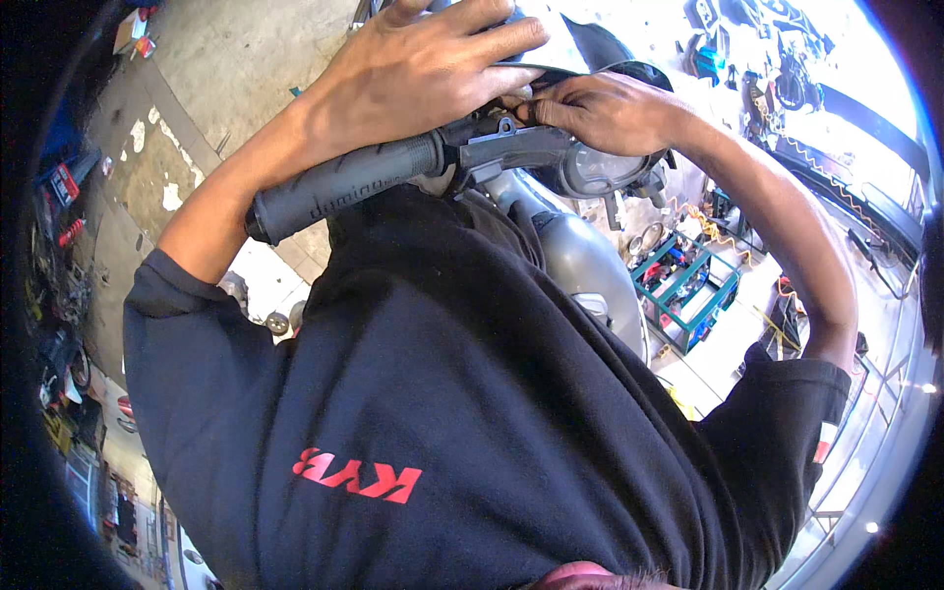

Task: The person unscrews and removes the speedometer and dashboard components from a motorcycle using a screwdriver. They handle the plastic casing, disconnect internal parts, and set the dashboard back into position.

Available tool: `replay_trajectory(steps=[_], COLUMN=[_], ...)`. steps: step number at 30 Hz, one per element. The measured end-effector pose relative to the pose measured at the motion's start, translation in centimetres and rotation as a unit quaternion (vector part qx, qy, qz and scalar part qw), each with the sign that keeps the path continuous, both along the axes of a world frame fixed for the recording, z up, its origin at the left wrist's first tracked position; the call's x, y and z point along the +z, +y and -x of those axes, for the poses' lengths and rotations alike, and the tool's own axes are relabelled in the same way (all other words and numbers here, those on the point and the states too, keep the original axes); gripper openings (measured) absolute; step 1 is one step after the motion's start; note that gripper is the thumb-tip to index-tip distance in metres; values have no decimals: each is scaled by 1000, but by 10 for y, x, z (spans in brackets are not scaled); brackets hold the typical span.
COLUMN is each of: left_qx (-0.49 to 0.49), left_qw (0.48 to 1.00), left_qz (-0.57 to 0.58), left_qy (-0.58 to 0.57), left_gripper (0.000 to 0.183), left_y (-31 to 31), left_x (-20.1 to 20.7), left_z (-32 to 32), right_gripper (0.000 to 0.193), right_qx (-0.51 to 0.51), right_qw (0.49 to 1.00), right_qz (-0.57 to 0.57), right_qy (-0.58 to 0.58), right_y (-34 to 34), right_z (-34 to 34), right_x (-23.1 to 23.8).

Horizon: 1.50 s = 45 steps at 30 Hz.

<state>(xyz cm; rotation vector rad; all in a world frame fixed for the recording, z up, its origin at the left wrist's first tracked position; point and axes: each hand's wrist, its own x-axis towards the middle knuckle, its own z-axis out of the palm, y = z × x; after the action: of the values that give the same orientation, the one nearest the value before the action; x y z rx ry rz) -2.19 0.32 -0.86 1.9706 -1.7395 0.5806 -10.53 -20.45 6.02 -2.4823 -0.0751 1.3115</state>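
Note:
Across the top of the view, a two-wheeler's handlebar carries a ribbed black rubber grip (344,187). My left hand (423,74) is above the inner end of that grip, its fingers apart and reaching over a pale, dark-edged cover (556,49). Close beside those fingertips, my right hand (619,113) is closed, thumb and forefinger pressed together at the cover's lower edge. Whatever lies in that pinch is hidden. Below the right hand sits a clear-faced instrument housing (602,169), next to a black handlebar bracket (516,147).
The silver body (582,258) of the two-wheeler extends down beneath the handlebar. To its right stands a green metal frame (696,295) with parts inside. Coiled orange hoses (713,226) hang nearby. Tools and parts crowd the far left edge of the stained floor (256,49).

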Motion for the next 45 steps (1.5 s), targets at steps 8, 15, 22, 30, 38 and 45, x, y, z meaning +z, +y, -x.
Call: replay_trajectory(steps=[8, 15, 22, 30, 38, 45], left_qx=[25, 36, 27, 60, 47, 35], left_qw=[998, 998, 999, 998, 999, 999], left_qz=[2, 19, 1, -12, -10, -16], left_qy=[-51, -39, -43, -19, -17, -34], left_gripper=[23, 23, 26, 29, 30, 26], left_y=[3, 0, 4, 4, 5, 2], left_x=[1, -2, 4, 6, 5, 5], left_z=[1, 0, -1, 5, 4, 3], right_gripper=[47, 61, 68, 61, 59, 56], right_qx=[6, 12, 4, 32, 31, -34], right_qw=[1000, 995, 998, 999, 999, 996], right_qz=[-23, -53, -30, 35, -9, -81], right_qy=[-8, 85, 58, 21, -41, -14], right_y=[-2, 3, 10, 10, 4, -3], right_z=[6, -13, -14, -7, 1, 3], right_x=[-2, 0, 5, -3, -10, 29])
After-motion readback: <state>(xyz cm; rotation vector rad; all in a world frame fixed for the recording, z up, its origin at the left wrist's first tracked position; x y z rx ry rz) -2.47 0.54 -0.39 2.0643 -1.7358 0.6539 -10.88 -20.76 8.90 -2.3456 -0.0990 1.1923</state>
